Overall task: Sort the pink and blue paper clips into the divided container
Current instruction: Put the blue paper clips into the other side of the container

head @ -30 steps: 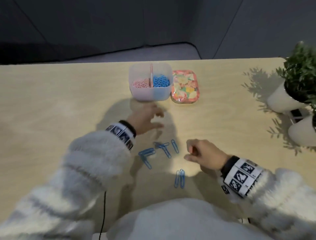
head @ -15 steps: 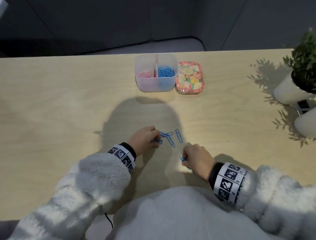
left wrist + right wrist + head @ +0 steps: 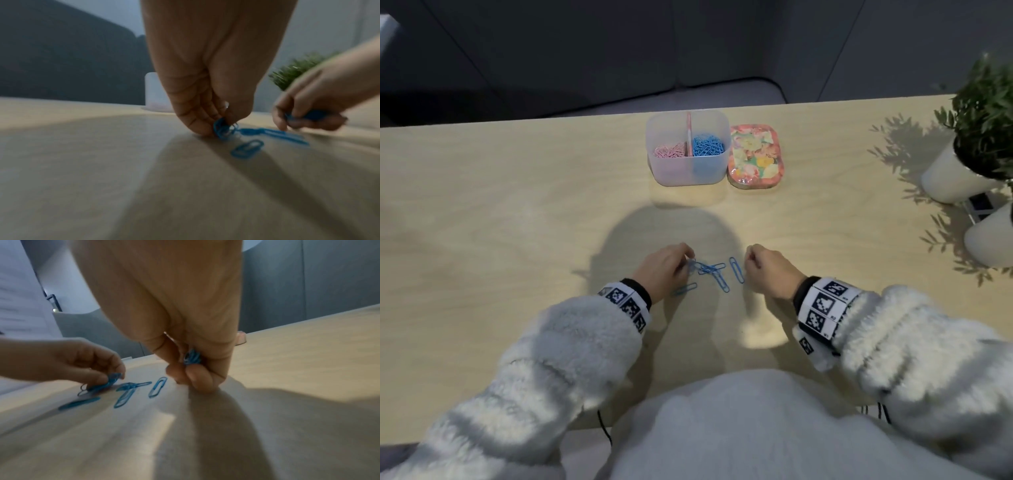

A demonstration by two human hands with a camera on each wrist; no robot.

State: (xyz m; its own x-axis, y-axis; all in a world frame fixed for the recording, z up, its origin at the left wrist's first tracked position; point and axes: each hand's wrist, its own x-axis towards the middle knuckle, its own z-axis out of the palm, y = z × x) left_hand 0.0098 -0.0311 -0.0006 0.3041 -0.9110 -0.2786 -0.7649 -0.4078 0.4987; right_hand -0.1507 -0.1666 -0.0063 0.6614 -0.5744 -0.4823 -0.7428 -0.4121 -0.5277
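No words, brands or numbers are showing clearly enough to read. The wristbands point(image 3: 822, 306) are carrying black-and-white square code markers with tiny print beside them, blurring past reading. The floral lid point(image 3: 756, 156) is showing only a pattern.

Left hand point(image 3: 664, 267) low, fingers curled, pinching; right hand point(image 3: 768, 270) likewise.

Bare table point(image 3: 517, 212) toward container point(image 3: 688, 168)

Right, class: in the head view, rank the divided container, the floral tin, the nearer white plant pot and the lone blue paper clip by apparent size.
1. divided container
2. floral tin
3. lone blue paper clip

The white plant pot is cut off by the frame edge and lies nearer the camera, so it cannot be ranked.
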